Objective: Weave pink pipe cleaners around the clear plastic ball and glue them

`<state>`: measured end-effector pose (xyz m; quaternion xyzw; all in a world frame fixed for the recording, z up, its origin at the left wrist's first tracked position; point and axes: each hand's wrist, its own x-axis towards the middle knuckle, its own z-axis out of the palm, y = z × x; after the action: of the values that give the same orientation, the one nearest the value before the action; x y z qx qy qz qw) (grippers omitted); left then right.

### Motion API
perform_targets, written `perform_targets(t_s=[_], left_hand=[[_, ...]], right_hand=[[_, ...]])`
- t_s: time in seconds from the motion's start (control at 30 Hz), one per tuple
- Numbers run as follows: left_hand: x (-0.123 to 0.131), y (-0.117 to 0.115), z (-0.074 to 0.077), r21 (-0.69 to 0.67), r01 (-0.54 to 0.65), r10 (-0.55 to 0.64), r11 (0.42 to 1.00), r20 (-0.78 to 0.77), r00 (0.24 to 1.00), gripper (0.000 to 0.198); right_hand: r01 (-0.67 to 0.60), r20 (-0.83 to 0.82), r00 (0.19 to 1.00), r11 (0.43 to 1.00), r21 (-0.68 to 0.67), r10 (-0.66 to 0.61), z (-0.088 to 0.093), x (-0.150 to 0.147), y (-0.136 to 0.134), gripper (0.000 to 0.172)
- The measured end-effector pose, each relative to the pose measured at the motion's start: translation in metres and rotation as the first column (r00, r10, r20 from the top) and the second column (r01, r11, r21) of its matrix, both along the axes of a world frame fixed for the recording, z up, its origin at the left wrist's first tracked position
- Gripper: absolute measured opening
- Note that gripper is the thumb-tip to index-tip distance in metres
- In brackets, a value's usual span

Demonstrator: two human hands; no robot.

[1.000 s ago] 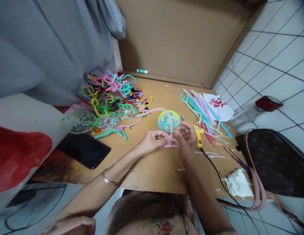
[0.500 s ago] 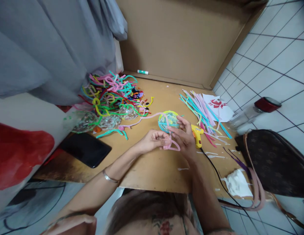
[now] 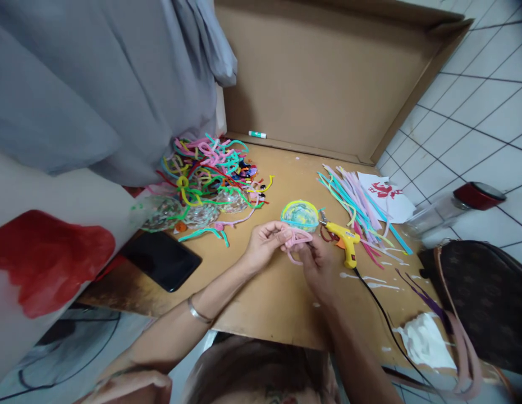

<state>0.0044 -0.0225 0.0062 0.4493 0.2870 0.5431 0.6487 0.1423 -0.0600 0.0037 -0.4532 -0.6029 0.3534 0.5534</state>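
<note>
Between my hands is a pink pipe cleaner [image 3: 302, 237] bent into loops. My left hand [image 3: 267, 242] pinches it at its left side, thumb against fingers. Fingers of my right hand [image 3: 317, 259] close on its right side, partly in shadow. Just beyond them lies a round disc [image 3: 300, 213] with a yellow and turquoise pipe-cleaner rim and a mottled middle. A yellow hot glue gun [image 3: 345, 242] rests to the right of my right hand, its nozzle toward the disc.
A tangled pile of coloured pipe cleaners [image 3: 210, 168] and a black phone [image 3: 162, 261] lie left. Straight pipe cleaners [image 3: 357, 196], a bottle [image 3: 454, 205], a brown bag [image 3: 475, 303] and crumpled tissue [image 3: 427, 339] are right. The glue gun's cord [image 3: 379, 303] crosses the table edge.
The long free end of the pink pipe cleaner, which arched up to the left, is now drawn in among the loops. My right hand has lowered and its fingers have closed. The view has shifted slightly.
</note>
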Motion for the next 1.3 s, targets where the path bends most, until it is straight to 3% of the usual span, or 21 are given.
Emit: perform_targets(t_s=[0.23, 0.43, 0.57, 0.7, 0.8, 1.0, 1.13, 1.3], left_hand=[[0.008, -0.003, -0.004, -0.136, -0.094, 0.105, 0.986, 0.075, 0.992, 0.041], [0.012, -0.005, -0.003, -0.172, -0.106, 0.126, 0.979, 0.108, 0.986, 0.039], [0.013, -0.006, -0.005, -0.170, -0.109, 0.128, 0.979, 0.100, 0.987, 0.039], [0.012, -0.003, -0.010, -0.137, -0.055, 0.067, 0.989, 0.083, 0.994, 0.038], [0.008, 0.000, -0.014, -0.081, -0.078, 0.082, 0.994, 0.051, 0.995, 0.040], [0.000, 0.000, -0.010, 0.151, -0.143, 0.176, 0.978, -0.233, 0.956, 0.039], [0.001, -0.002, -0.008, 0.167, -0.115, 0.157, 0.979, -0.263, 0.952, 0.046], [0.009, -0.003, -0.013, 0.035, -0.035, 0.038, 0.999, -0.103, 0.994, 0.050]], right_hand=[[0.048, -0.230, 0.970, 0.987, -0.151, -0.082, -0.001, -0.014, 0.003, 0.013], [0.177, -0.154, 0.971, 0.983, -0.040, -0.181, -0.007, -0.015, 0.005, 0.009], [0.177, -0.147, 0.972, 0.983, -0.040, -0.181, -0.008, -0.012, 0.006, 0.013], [0.162, -0.217, 0.961, 0.985, -0.053, -0.170, -0.010, -0.007, 0.008, 0.013], [0.141, -0.239, 0.958, 0.987, -0.081, -0.156, -0.011, -0.007, 0.009, 0.011], [0.183, -0.201, 0.960, 0.979, -0.087, -0.197, -0.004, -0.010, 0.007, 0.013], [0.114, -0.238, 0.962, 0.988, -0.101, -0.136, -0.004, -0.011, 0.007, 0.012], [-0.028, -0.388, 0.921, 0.990, -0.138, -0.028, -0.011, -0.013, 0.008, 0.013]])
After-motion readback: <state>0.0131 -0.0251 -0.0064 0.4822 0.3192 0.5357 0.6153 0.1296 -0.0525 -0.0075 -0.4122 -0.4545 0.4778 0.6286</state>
